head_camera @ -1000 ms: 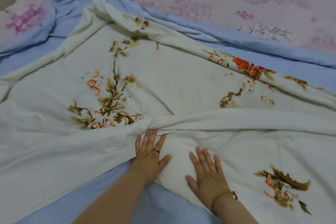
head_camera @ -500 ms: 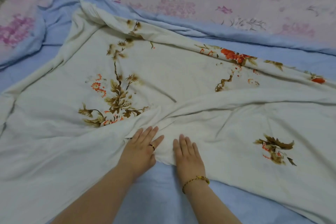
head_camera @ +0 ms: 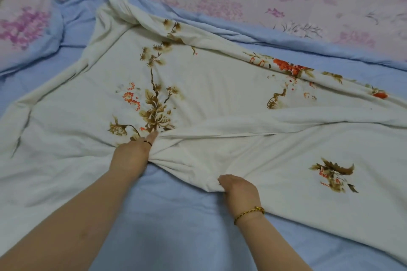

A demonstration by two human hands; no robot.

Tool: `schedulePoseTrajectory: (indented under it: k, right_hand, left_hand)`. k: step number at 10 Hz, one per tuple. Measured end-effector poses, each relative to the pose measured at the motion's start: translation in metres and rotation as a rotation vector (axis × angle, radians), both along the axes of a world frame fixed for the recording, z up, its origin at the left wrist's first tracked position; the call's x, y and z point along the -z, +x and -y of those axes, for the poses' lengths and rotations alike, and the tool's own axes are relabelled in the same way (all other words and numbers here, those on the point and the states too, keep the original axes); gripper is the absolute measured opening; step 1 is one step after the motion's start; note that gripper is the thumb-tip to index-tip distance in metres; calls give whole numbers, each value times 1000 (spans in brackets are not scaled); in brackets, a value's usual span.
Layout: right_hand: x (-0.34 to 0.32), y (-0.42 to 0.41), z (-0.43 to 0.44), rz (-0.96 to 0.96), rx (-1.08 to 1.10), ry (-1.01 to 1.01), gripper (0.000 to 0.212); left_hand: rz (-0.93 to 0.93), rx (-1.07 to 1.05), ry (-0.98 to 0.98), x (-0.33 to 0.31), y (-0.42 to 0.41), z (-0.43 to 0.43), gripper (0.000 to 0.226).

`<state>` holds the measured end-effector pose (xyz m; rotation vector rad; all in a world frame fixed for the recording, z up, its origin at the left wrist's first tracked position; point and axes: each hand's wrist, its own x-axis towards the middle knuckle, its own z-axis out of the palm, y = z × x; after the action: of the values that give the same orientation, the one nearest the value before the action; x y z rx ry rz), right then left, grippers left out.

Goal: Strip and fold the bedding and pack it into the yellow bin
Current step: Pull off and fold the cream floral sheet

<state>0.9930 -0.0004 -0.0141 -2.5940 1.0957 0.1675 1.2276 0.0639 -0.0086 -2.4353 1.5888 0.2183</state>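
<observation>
Head view, read left to right. Far left and along the top: pink floral quilt [head_camera: 22, 26], turned back, with its blue underside bunched beside it. Below it a blue bed cover [head_camera: 176, 226] lies flat and runs to the near edge.

White floral sheet [head_camera: 220, 86] is spread across the blue cover over most of the frame. It is creased, its far edge is rolled into a ridge, and its near edge forms a notch at centre. A brown-and-orange sprig print [head_camera: 154, 108] sits left of centre.

Left hand [head_camera: 132, 157] is at the tip of that notch, just below the sprig. Its fingers are curled into a gather of the sheet, and cloth puckers tight against the thumb side. One finger lies straight forward on the cloth and carries a dark ring [head_camera: 148, 143].

Right hand [head_camera: 241, 190] is nearer and to the right, well apart from the left. Its fingers are curled under the sheet's near edge and pinch it. A gold bracelet [head_camera: 250, 213] is at the wrist.

Further right there is a smaller print [head_camera: 334, 175] on flat cloth.
</observation>
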Motion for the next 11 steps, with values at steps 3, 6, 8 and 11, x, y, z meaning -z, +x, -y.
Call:
schedulePoseTrajectory:
  k: [3,6,8,11]
  right_hand:
    - [-20,-9,-35,-294,-52,231,9]
    - [-53,-41,-91,-498,-90,375,31]
    - [-77,-56,-109,-510,-88,443,35]
    - [-104,-28,-118,-345,-85,515,67]
  left_hand:
    - [-138,129,377,-27,21,-50,42]
    - [-352,67,500,-73,-22,-133,49]
    - [-295,-15,415,-106,-40,-170,55]
    - [-33,-176,111,-136,-14,-188,29]
